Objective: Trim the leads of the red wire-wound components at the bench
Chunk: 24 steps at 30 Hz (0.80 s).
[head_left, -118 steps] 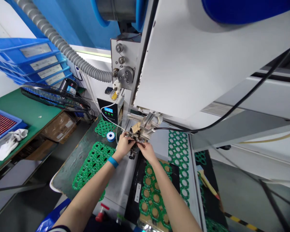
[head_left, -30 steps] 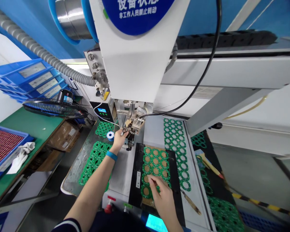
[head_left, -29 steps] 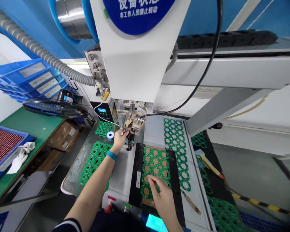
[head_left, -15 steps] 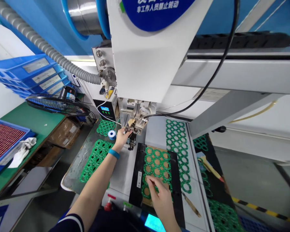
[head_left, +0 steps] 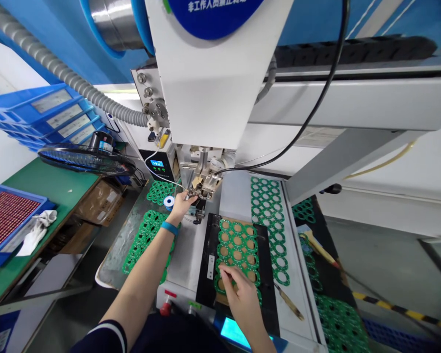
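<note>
My left hand reaches up to the soldering head of a white machine. Its thumb and fingers close on a small part at the head's lower left; the exact part is hidden. A teal band circles that wrist. Over the lower left of a green circuit board panel with round discs hovers my right hand. Thumb and forefinger are pinched together, and anything between them is too small to make out. The panel lies in a black fixture below the soldering head.
Green panels lie left of the fixture, beside a small solder spool. More ring-shaped panels lie to the right, near tweezers. A red button and lit screen sit at the front. A fan stands left.
The viewpoint has shifted slightly, so the machine housing appears farther left. My left hand stays at the soldering head. My right hand remains pinched over the panel, with only a slight shift.
</note>
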{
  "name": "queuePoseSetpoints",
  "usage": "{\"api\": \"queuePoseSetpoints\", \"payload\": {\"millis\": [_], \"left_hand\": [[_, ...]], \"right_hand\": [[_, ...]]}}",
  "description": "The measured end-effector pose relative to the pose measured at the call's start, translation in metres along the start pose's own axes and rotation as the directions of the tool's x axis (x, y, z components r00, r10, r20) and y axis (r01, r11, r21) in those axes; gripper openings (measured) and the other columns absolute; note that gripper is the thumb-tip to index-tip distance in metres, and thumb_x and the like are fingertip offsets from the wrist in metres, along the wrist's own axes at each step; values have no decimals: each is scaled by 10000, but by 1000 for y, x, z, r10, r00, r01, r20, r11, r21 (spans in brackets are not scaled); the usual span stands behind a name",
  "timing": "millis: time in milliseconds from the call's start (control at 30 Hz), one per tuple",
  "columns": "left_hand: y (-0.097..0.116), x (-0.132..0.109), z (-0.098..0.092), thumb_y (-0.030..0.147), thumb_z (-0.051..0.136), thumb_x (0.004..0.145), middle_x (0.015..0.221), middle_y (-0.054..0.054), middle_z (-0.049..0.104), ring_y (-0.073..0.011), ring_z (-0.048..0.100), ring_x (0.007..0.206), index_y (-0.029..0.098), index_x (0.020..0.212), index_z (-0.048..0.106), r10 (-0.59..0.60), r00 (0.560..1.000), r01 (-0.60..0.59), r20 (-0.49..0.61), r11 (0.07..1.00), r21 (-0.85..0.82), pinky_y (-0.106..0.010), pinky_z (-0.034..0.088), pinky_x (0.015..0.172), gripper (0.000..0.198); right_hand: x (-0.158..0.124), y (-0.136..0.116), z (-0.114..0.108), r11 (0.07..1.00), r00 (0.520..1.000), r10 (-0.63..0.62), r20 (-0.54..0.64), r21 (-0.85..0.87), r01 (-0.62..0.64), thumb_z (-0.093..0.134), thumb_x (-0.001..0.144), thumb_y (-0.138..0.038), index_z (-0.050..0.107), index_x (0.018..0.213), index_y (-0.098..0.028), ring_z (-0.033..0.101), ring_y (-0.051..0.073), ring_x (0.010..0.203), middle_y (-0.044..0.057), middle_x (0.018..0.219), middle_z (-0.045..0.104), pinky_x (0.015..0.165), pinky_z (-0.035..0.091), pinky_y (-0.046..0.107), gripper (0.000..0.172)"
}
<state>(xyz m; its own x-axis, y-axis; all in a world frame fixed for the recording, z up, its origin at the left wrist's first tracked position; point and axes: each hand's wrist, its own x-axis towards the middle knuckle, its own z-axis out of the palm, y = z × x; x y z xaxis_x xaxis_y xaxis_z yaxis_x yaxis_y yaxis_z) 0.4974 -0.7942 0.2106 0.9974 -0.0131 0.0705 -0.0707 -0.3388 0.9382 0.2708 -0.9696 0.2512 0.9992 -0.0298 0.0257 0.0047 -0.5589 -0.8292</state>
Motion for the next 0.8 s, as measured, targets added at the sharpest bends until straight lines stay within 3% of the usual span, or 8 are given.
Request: {"api": "queuePoseSetpoints", "payload": {"millis": [133,267,400,500,633,800], "left_hand": [[-3,2,0,320,595,817,788,0,632,-150,610,750,119,793,605,-11,1000,11,-24,1000,6,-339,508,719,203],[-6,2,-1,305,608,809,860,-19,645,-154,611,805,126,853,611,21,1000,-21,-4,1000,-4,-353,502,757,184],[-7,0,-3,315,606,807,778,1,636,-150,608,759,123,750,606,17,1000,-17,-23,1000,9,-343,498,739,201],[-7,-1,-3,324,617,797,794,-3,642,-157,610,774,121,767,611,16,999,-16,-51,1000,19,-353,496,746,205],[-7,0,-3,311,613,804,890,-24,664,-165,618,845,128,849,626,52,999,-52,-4,999,-3,-369,492,794,188],[-7,0,-5,334,619,794,831,-16,652,-172,612,817,121,792,622,30,999,-29,-27,999,26,-372,488,776,213]], "right_hand": [[-4,1,-1,999,1000,-26,-4,-28,26,418,883,-365,646,865,-222,642,193,802,59,843,683,701,525,293,270],[-7,3,-2,996,999,-42,-4,-81,41,423,881,-367,657,886,-219,650,216,849,68,874,701,736,524,317,277],[-10,4,-3,993,998,-66,13,-93,67,431,882,-350,658,893,-215,647,223,904,66,891,706,760,521,307,265],[-11,2,-4,994,996,-81,23,-74,83,441,882,-329,655,885,-204,654,204,859,62,872,703,730,523,278,248],[-13,0,-4,995,996,-81,38,-56,83,454,878,-305,656,896,-204,655,182,805,53,859,698,705,525,259,226],[-17,-1,-3,993,994,-92,57,-69,96,460,876,-292,661,894,-197,651,189,806,66,849,689,715,524,269,223]]}}
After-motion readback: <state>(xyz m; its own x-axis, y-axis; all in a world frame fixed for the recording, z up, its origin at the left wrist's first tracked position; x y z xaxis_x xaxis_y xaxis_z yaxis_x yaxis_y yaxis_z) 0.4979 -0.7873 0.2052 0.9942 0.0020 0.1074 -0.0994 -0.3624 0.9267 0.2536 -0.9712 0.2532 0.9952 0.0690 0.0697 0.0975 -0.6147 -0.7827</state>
